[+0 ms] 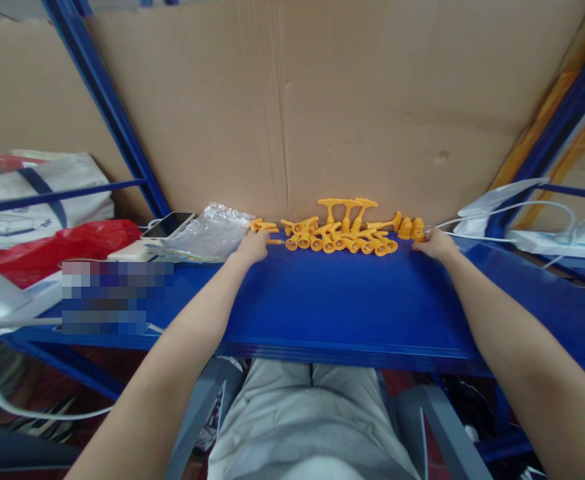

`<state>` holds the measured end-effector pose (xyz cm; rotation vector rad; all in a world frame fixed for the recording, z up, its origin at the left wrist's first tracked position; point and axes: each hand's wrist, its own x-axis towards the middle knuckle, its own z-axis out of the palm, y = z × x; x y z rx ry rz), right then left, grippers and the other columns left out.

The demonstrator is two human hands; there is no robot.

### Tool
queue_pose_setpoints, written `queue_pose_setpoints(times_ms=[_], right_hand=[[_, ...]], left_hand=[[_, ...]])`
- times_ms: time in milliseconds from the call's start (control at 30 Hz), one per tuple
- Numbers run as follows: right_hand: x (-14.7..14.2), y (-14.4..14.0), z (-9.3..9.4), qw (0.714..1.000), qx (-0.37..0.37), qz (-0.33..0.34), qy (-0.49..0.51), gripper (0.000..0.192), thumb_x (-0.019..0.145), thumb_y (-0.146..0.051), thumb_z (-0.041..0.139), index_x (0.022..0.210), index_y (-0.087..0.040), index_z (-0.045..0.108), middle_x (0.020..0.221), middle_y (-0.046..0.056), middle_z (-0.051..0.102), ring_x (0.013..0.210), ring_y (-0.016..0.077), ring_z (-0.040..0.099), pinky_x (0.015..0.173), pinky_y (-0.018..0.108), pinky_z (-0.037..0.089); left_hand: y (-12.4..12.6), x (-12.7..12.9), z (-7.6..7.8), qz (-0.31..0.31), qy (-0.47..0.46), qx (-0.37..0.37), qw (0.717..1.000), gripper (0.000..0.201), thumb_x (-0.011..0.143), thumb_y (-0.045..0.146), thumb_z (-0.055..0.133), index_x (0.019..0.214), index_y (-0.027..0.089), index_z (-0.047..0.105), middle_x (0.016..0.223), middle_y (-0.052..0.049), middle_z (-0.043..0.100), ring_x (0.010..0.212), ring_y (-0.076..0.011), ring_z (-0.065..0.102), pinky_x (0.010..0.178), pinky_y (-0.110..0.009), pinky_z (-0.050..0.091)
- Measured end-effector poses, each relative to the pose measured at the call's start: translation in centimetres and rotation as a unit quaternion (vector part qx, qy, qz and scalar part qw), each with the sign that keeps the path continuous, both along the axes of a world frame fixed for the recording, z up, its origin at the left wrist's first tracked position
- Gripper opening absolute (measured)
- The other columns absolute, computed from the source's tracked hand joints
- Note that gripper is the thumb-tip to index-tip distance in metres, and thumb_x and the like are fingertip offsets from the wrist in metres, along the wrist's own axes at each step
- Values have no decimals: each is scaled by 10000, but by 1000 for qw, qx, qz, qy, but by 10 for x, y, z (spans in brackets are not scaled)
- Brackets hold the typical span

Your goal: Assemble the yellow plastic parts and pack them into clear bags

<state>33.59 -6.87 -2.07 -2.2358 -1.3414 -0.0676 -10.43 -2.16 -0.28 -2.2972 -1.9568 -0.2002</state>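
Several small orange plastic parts (345,233) lie in a row at the back of a blue table (342,307), against a cardboard wall. My left hand (253,247) rests at the left end of the row, fingers curled on a thin orange piece (267,230). At the right end my right hand (436,244) touches two stubby orange parts (412,228). Three T-shaped orange pieces (347,210) stand up behind the pile. Whether either hand truly grips a part is hard to see.
A clear plastic bag (207,233), a phone (168,225) and a white box sit left of the row. A red bag (52,247) and a white tote lie further left. White cables and a power strip (552,241) lie at the right. Blue rack posts frame the cardboard (322,100).
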Motion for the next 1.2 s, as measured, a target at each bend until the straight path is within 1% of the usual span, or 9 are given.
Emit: queue_pose_setpoints(times_ms=[100,233,333,433,567,667,800,1000,1200], right_hand=[[-15,-4,9,998,-18,-35,-42,203,776,-262,681,935,-198,572,1022,172,686,1066,338,639,882,463,449],[-37,-5,19,992,77,11,-95,264,792,-255,610,1047,-194,570,1120,165,666,1082,343,621,893,490,446],[-54,-3,23,977,146,94,-127,270,814,-234,552,1081,-196,576,1173,171,648,1116,348,593,914,515,438],[-76,-3,24,948,189,206,-150,273,831,-208,525,1097,-197,583,1174,177,650,1131,343,584,940,508,439],[-102,-2,19,897,220,345,-167,271,829,-183,528,1092,-197,589,1130,158,672,1095,332,605,945,493,452],[-115,-1,12,869,219,407,-175,247,821,-171,537,1059,-193,600,1079,143,691,1051,321,626,942,494,455],[-121,0,7,857,205,438,-180,219,820,-170,544,1024,-208,614,1046,126,703,1026,316,636,938,501,460],[-118,1,4,860,192,437,-179,222,812,-165,549,1020,-194,619,1051,136,702,1014,317,641,918,489,479],[-122,-2,6,859,195,444,-163,190,834,-185,542,1006,-198,622,998,128,706,973,308,648,884,462,493]], left_hand=[[0,4,-1,-25,-73,58,995,362,874,107,504,1217,179,595,1151,-129,701,1123,-280,654,944,-353,513],[-1,16,-4,-88,-143,122,978,250,875,154,529,1105,192,620,1052,-92,722,1027,-253,676,904,-342,521],[-4,27,-6,-130,-167,138,968,220,866,171,546,1073,198,616,1019,-68,721,1013,-233,672,902,-329,517],[-8,35,-9,-174,-183,134,958,206,861,171,552,1056,193,616,1005,-61,722,995,-225,674,907,-331,515],[-12,42,-12,-224,-185,137,947,193,858,183,558,1041,186,617,1022,-70,724,1000,-234,674,912,-358,518],[-13,44,-13,-241,-185,144,942,198,855,192,558,1044,178,619,1032,-82,721,1002,-241,674,901,-366,524],[-12,43,-13,-244,-177,143,943,204,856,207,555,1045,181,625,1024,-82,719,979,-240,678,891,-368,531],[-14,43,-13,-232,-164,134,949,228,869,235,536,1072,191,629,1056,-83,721,1011,-247,677,915,-378,530],[-16,43,-12,-206,-166,133,955,241,867,245,546,1085,197,635,1085,-78,719,1055,-254,668,936,-385,527]])
